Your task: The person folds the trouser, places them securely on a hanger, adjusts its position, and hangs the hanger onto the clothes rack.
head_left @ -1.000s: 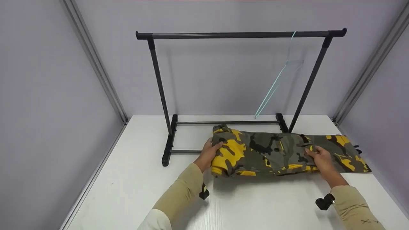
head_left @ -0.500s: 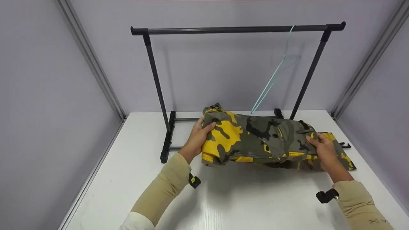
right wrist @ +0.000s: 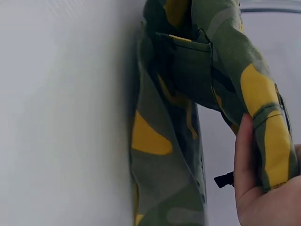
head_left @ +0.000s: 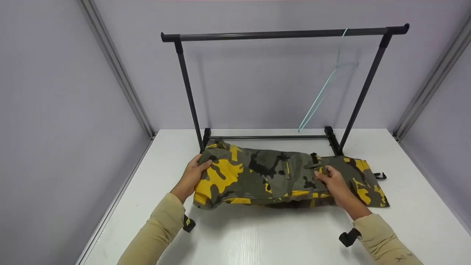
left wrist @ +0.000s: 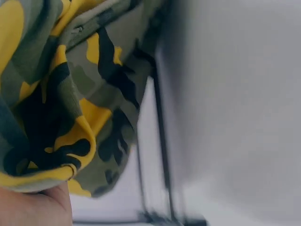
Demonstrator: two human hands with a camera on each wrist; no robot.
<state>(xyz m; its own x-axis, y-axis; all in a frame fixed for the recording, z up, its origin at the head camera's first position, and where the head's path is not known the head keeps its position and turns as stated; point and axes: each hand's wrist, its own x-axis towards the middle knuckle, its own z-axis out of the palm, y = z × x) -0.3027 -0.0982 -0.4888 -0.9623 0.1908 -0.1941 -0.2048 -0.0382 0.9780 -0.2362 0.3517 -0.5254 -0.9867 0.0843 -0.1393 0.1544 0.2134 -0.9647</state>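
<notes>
Folded camouflage trousers in grey, black and yellow stretch sideways in front of the rack, over the table. My left hand grips their left folded end, thumb on top and the other fingers behind the cloth. My right hand pinches the cloth near a belt loop. Beyond it, a flat length of the trousers lies to the right, with black straps sticking out past its end. In the left wrist view, the cloth bulges in open folds above the hand. The right wrist view shows a lower layer hanging below the pinched part.
A dark metal clothes rack stands behind the trousers on the white table. One light green hanger hangs near the right end of its bar. Pale walls enclose the table at the back and sides.
The trousers rose off the table, then came lower and shifted left, with both hands keeping hold. Their right part now lies flatter again. The head view has shifted slightly.
</notes>
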